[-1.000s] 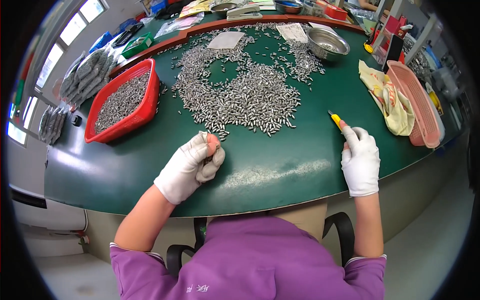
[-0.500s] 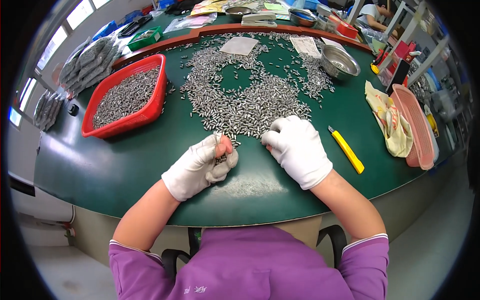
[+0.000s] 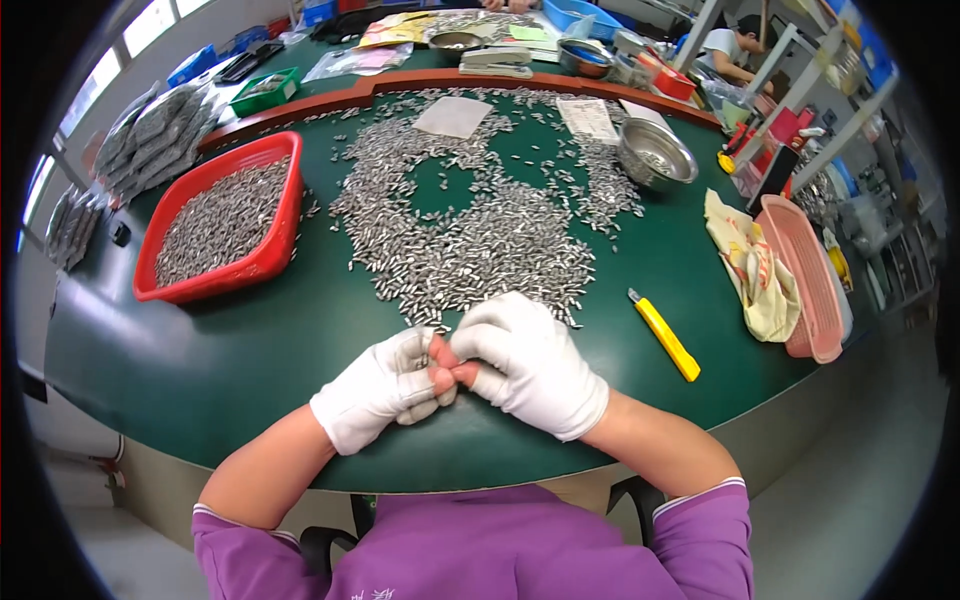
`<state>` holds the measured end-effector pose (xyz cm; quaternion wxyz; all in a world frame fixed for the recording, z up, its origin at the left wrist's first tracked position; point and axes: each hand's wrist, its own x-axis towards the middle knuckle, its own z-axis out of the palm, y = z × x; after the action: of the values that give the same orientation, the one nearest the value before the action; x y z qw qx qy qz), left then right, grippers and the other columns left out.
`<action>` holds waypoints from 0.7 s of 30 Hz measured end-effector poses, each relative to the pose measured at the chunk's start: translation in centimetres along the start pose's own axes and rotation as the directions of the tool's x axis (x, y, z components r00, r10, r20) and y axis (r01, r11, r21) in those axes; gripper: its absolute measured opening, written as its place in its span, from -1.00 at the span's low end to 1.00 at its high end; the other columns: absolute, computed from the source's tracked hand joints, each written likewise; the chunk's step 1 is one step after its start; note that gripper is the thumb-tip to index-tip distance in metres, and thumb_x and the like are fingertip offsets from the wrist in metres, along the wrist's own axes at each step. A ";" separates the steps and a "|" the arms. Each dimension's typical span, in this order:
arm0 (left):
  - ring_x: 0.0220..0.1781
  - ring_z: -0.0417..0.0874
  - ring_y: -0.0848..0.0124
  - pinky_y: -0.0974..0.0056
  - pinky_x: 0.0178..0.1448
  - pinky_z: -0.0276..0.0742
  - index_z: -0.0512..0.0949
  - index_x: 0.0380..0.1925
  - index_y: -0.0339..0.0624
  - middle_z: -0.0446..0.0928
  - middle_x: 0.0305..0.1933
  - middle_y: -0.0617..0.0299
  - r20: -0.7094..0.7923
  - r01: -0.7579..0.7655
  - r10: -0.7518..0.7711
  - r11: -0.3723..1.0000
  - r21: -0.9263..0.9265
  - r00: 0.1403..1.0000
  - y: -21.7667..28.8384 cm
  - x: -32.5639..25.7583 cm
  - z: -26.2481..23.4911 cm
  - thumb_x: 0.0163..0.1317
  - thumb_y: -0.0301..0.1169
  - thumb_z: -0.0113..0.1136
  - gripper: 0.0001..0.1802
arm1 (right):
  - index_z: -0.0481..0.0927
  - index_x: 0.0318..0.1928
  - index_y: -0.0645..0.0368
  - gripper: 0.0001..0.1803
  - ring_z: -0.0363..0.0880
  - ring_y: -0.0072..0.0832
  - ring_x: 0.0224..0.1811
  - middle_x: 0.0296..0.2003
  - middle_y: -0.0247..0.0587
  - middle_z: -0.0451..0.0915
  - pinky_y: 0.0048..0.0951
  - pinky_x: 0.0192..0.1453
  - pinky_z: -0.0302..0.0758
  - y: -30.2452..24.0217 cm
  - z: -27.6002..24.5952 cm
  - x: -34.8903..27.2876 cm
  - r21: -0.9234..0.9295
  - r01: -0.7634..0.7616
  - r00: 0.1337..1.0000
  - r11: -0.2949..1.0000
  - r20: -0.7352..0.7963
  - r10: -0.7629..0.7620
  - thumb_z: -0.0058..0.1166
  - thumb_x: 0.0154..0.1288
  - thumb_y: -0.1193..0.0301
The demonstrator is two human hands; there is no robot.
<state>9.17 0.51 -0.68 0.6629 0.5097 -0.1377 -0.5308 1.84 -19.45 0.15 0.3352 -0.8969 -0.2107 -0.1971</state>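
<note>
Both my hands wear white gloves that leave some fingertips bare, and they meet just in front of a spread of small silver metal pins (image 3: 480,250) on the green table (image 3: 330,440). My left hand (image 3: 380,388) is curled closed around a few of these pins, mostly hidden by its fingers. Against its thumb and forefinger press the pinched fingertips of my right hand (image 3: 530,365). Whatever lies between the right fingertips is too small or covered to make out. A yellow utility knife (image 3: 665,337) lies right of my right hand.
At the left stands a red basket (image 3: 286,215) full of similar pins. A steel bowl (image 3: 665,170) sits at the back right, beside paper slips (image 3: 588,120). Further right are a cloth (image 3: 755,270) and a pink basket (image 3: 810,280). A brown ledge (image 3: 345,92) borders the far side.
My right hand has left the near edge of the pins and come left and toward me, meeting my left hand. The whole view has shifted slightly.
</note>
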 end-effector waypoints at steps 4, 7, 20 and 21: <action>-0.49 0.37 0.64 0.55 -0.48 0.21 0.47 -0.24 -0.07 0.55 -0.34 0.23 -0.018 -0.011 0.011 1.000 -0.016 1.000 0.4 0.0 0.5 0.29 -0.32 0.30 -0.80 | 0.63 -0.27 0.05 -0.81 0.54 -0.22 -0.17 -0.23 -0.29 0.58 -0.24 -0.08 0.51 0.9 0.2 -0.9 0.131 -0.036 0.999 0.991 -0.015 0.038 0.30 0.07 0.38; -0.57 0.28 0.60 0.51 -0.53 0.12 0.48 -0.22 -0.08 0.51 -0.41 0.22 0.012 -0.035 0.036 0.999 -0.032 0.999 0.1 0.1 0.1 0.31 -0.24 0.28 -0.78 | 0.61 0.00 0.03 -0.63 0.53 -0.18 -0.03 -0.10 -0.21 0.58 -0.23 0.08 0.49 1.4 -2.3 -0.9 0.048 -0.027 0.998 0.998 -0.047 0.029 0.28 0.13 0.34; -0.63 0.17 0.56 0.39 -0.53 0.05 0.53 -0.20 -0.17 0.30 -0.59 0.31 0.427 0.254 -0.148 0.945 -0.203 0.892 0.5 1.5 -2.5 0.38 -0.23 0.15 -0.77 | 0.42 0.27 0.24 0.16 0.40 -0.16 0.34 0.31 0.02 0.36 -0.23 0.37 0.40 25.5 -36.8 -9.0 -0.224 -0.971 0.129 -0.084 -0.787 0.603 0.44 -0.29 -0.26; -0.61 0.19 0.55 0.39 -0.50 0.07 0.55 -0.18 -0.17 0.31 -0.59 0.31 0.439 0.280 -0.165 0.937 -0.211 0.883 0.5 1.4 -2.8 0.38 -0.25 0.14 -0.78 | 0.40 0.30 0.21 0.20 0.39 -0.16 0.35 0.34 0.02 0.33 -0.22 0.37 0.39 27.0 -37.4 -9.2 -0.234 -0.967 0.114 -0.100 -0.750 0.652 0.42 -0.31 -0.31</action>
<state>12.00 0.80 -2.02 0.6153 0.3034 -0.1421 -0.7136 -0.07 -65.84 7.73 0.0363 -0.7955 0.5780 -0.1782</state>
